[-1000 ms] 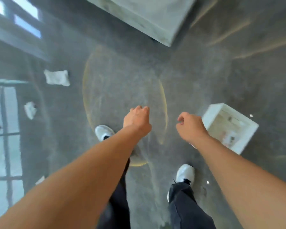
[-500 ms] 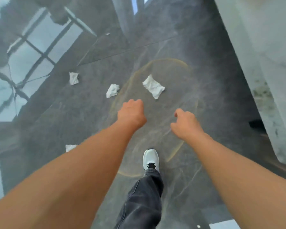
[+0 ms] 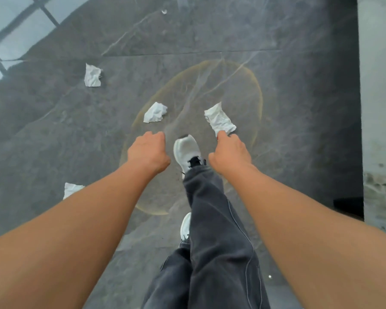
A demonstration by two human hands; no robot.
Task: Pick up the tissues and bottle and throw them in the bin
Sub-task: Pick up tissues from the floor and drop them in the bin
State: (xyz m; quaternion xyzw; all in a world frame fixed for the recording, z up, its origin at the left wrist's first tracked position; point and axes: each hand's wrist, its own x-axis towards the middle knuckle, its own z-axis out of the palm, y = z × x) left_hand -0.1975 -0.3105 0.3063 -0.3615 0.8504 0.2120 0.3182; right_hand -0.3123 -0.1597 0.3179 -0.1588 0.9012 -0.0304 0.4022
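Several crumpled white tissues lie on the dark grey floor. One tissue (image 3: 220, 119) lies just beyond the fingers of my right hand (image 3: 231, 152). A second tissue (image 3: 155, 112) is a little beyond my left hand (image 3: 147, 152). A third tissue (image 3: 92, 75) sits farther off to the left, and a fourth tissue (image 3: 71, 189) peeks out beside my left forearm. Both hands hang above the floor with fingers curled downward and nothing in them. No bottle and no bin appear in view.
My forward foot in a white shoe (image 3: 186, 151) is between the hands, the other shoe (image 3: 186, 226) behind it. A pale marble block (image 3: 379, 108) runs along the right edge. Window reflections (image 3: 13, 34) shine on the floor at the upper left.
The view turned away from the white bin and moved forward toward the tissues. They are now much closer, and my right hand nearly reaches the nearest one.
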